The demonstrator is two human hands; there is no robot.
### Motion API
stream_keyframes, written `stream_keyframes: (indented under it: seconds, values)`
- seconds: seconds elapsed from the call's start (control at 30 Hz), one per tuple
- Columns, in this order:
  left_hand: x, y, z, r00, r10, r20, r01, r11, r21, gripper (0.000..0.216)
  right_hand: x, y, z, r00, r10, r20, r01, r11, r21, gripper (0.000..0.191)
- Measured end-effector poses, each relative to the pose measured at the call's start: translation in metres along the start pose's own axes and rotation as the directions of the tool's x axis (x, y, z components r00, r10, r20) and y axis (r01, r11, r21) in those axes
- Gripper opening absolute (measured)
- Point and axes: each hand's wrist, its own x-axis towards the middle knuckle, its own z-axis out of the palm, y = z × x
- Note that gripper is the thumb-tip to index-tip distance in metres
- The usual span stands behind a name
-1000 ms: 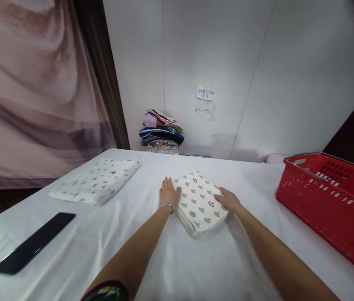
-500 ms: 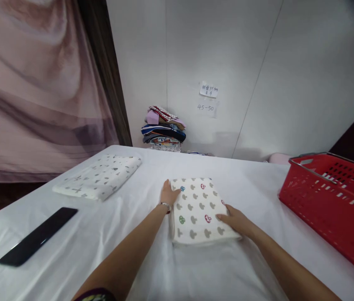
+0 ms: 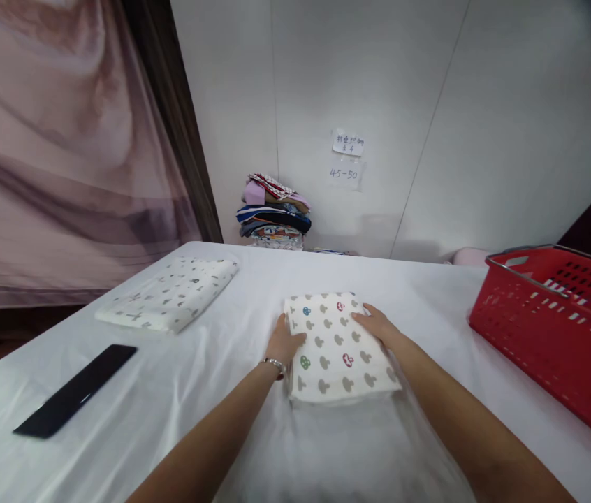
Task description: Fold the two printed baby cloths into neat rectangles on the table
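A folded white cloth point(image 3: 332, 353) printed with grey, red, blue and green mushrooms lies in front of me on the white-covered table. My left hand point(image 3: 283, 344) grips its left edge, thumb on top and fingers down the side, mostly hidden. At the upper right edge, my right hand point(image 3: 379, 325) holds the same cloth, its thumb resting on the print. A second folded white cloth point(image 3: 170, 297) with small dark prints lies apart on the left. Whitish, blurred material shows between my forearms; I cannot tell what it is.
A black flat strip point(image 3: 78, 391) lies at the left of the table point(image 3: 212, 363). A red plastic basket point(image 3: 552, 356) with a metal handle stands at the right. Behind the far edge rises a stack of folded fabrics point(image 3: 274, 213), near the wall with paper signs point(image 3: 346, 157).
My right hand has slid away from me along the right side of the mushroom-print cloth to its upper corner. My left hand has shifted slightly toward me along the left edge.
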Motion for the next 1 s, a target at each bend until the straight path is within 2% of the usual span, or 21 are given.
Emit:
stream_keyframes:
  seconds: [0.23, 0.33, 0.4, 0.47, 0.53, 0.6, 0.67, 0.73, 0.8, 0.87, 1.0]
  values:
    - [0.010, 0.005, 0.013, 0.998, 0.063, -0.006, -0.063, 0.998, -0.022, 0.077, -0.014, 0.014, -0.004, 0.999, 0.005, -0.033, 0.000, 0.990, 0.143, 0.080]
    - [0.010, 0.005, 0.016, 0.998, 0.059, 0.013, -0.058, 0.998, -0.009, 0.077, -0.016, 0.023, -0.009, 1.000, 0.015, -0.005, -0.014, 0.995, 0.097, 0.083]
    - [0.009, 0.002, 0.015, 0.998, 0.066, 0.018, -0.066, 0.998, -0.006, 0.074, -0.013, 0.024, -0.012, 1.000, 0.011, 0.009, -0.011, 1.000, 0.025, 0.083]
    - [0.006, -0.002, 0.014, 0.996, 0.089, 0.017, -0.089, 0.996, -0.015, 0.070, -0.010, 0.021, -0.013, 0.999, -0.022, -0.040, 0.017, 0.994, -0.112, 0.080]
    - [-0.001, -0.007, 0.012, 0.995, 0.094, 0.021, -0.094, 0.995, -0.020, 0.069, -0.008, 0.013, -0.010, 0.982, -0.140, -0.127, 0.098, 0.952, -0.291, 0.074]
    - [-0.013, -0.011, 0.010, 0.997, 0.071, 0.028, -0.071, 0.997, -0.015, 0.071, -0.011, 0.003, -0.001, 0.935, -0.321, -0.153, 0.225, 0.867, -0.445, 0.068]
    - [-0.027, -0.013, 0.007, 0.997, 0.054, 0.052, -0.053, 0.998, -0.018, 0.072, -0.016, -0.006, 0.012, 0.879, -0.468, -0.094, 0.347, 0.762, -0.547, 0.064]
    - [-0.042, -0.015, 0.006, 0.996, 0.052, 0.066, -0.050, 0.998, -0.033, 0.072, -0.022, -0.012, 0.027, 0.848, -0.529, 0.042, 0.438, 0.653, -0.618, 0.062]
    - [-0.055, -0.017, 0.006, 0.997, 0.052, 0.061, -0.050, 0.998, -0.048, 0.073, -0.025, -0.013, 0.039, 0.839, -0.512, 0.187, 0.493, 0.566, -0.661, 0.061]
    - [-0.064, -0.021, 0.006, 0.998, 0.052, 0.044, -0.049, 0.997, -0.059, 0.073, -0.025, -0.012, 0.046, 0.838, -0.472, 0.275, 0.516, 0.518, -0.682, 0.061]
    - [-0.074, -0.024, 0.006, 0.995, 0.092, 0.035, -0.088, 0.989, -0.115, 0.069, -0.024, -0.013, 0.043, 0.855, -0.412, 0.315, 0.504, 0.515, -0.694, 0.064]
